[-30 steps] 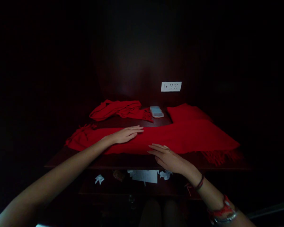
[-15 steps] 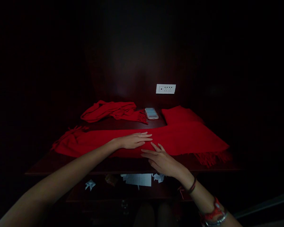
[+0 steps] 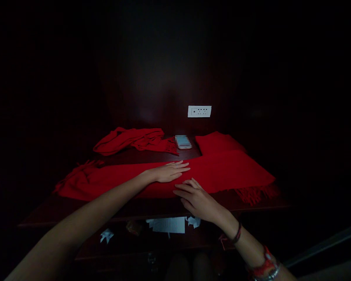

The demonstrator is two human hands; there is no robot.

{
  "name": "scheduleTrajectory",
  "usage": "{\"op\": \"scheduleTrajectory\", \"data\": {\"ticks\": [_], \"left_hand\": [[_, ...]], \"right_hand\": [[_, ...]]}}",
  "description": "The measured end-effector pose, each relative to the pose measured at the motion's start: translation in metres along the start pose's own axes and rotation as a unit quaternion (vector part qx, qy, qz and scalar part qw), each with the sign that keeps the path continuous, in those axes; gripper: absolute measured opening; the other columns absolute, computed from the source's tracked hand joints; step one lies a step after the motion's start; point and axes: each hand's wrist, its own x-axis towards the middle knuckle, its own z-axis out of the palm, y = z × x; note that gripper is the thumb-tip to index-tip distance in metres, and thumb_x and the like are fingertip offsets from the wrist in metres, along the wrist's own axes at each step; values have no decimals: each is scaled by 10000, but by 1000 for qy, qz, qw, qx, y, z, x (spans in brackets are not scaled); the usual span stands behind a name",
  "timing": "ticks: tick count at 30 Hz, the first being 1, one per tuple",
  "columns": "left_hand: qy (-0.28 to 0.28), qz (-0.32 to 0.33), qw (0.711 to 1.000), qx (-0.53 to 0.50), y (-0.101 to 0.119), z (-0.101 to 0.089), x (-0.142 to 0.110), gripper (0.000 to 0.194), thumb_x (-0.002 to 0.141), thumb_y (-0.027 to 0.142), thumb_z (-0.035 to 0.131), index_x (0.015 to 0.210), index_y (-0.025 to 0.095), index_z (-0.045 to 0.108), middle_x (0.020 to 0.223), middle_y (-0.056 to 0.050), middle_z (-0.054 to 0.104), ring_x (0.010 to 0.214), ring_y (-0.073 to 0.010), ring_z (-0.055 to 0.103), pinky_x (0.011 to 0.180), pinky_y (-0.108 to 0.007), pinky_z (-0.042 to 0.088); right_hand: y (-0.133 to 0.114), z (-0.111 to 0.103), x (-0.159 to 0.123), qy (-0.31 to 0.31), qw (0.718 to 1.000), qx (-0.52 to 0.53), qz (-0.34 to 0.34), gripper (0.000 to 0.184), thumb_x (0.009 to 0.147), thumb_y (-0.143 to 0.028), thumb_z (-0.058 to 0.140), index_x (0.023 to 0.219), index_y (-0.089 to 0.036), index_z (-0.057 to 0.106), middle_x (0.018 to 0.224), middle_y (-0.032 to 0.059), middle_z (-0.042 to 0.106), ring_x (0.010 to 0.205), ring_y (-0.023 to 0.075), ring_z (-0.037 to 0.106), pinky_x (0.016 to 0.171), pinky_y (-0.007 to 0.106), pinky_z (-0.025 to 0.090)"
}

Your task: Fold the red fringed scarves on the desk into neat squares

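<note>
A long red fringed scarf (image 3: 222,171) lies spread across the dark table, with its right part folded and tassels showing at both ends. My left hand (image 3: 171,171) rests flat on the middle of the scarf, fingers stretched to the right and a ring on one of them. Close to it, my right hand (image 3: 195,199) lies at the scarf's near edge with its fingers apart, pointing left. Neither hand grips the cloth. Behind, a second red scarf (image 3: 131,140) lies loosely bunched.
A phone (image 3: 183,142) with a blurred screen lies at the back of the table (image 3: 152,157), below a white wall socket (image 3: 199,111). Under the tabletop, an open shelf holds printed paper (image 3: 169,225), crumpled white tissue (image 3: 107,235) and a small brownish packet (image 3: 133,227).
My left hand has slid to the right along the scarf, closer to my right hand. The view has turned slightly right, and the scarves have kept their places on the table.
</note>
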Motion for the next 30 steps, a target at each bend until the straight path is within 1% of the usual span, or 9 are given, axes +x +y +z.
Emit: {"op": "scheduleTrajectory", "data": {"ticks": [4,10,14,16,18,20,22,25,30], "left_hand": [[-37,14,999,3,3,6,2,435,875,329,210,1303,253,188,1373,-7,160,1257,-191,86,1001,-416,116],[64,34,997,18,11,5,25,415,883,305,189,1298,288,183,1374,26,158,1256,-161,103,1013,-385,102],[-2,54,999,8,10,6,58,427,883,325,175,1305,261,177,1377,21,139,1259,-163,74,1012,-372,121],[-37,17,999,10,-2,5,63,434,879,351,168,1307,273,156,1378,16,133,1258,-182,79,1001,-419,118],[-39,-69,997,18,-22,4,59,448,873,391,159,1306,275,156,1379,-7,124,1256,-216,75,981,-482,91],[-10,-177,984,32,-40,4,49,485,859,441,160,1303,248,190,1379,-51,114,1252,-259,64,959,-530,63],[40,-238,969,49,-48,4,38,515,850,466,169,1299,219,216,1379,-81,95,1250,-277,48,952,-542,47],[86,-169,980,56,-35,7,32,491,860,424,185,1304,214,200,1386,-57,66,1258,-233,25,986,-479,68],[46,32,998,-21,11,15,60,428,889,326,141,1300,228,207,1382,-2,120,1261,-152,46,1016,-353,103]], "right_hand": [[10,-3,-14,26,993,-52,107,376,830,-327,361,1172,-205,456,1180,91,473,1105,236,359,924,471,279],[14,0,-27,-33,988,-62,138,415,838,-386,316,1210,-227,408,1255,101,399,1168,281,304,927,540,220],[10,-4,-25,-54,985,-62,151,429,838,-384,308,1221,-212,398,1274,104,376,1175,304,286,934,554,187],[10,-5,-25,-57,985,-61,150,431,838,-377,309,1228,-211,388,1280,102,368,1184,301,269,941,550,174],[10,-6,-26,-56,986,-58,148,432,836,-370,314,1233,-213,379,1287,98,358,1195,298,250,946,546,167],[10,-6,-26,-54,986,-54,149,432,834,-367,318,1233,-213,378,1289,96,355,1198,300,241,945,547,168],[10,-5,-26,-50,986,-51,150,434,832,-362,322,1235,-211,376,1285,98,360,1197,302,242,942,551,169],[10,-3,-26,-43,986,-52,153,434,826,-352,335,1234,-210,377,1277,100,370,1191,302,251,938,556,169],[9,-1,-26,-44,983,-61,165,428,825,-365,332,1222,-217,392,1271,92,377,1186,295,261,941,547,161]]}}
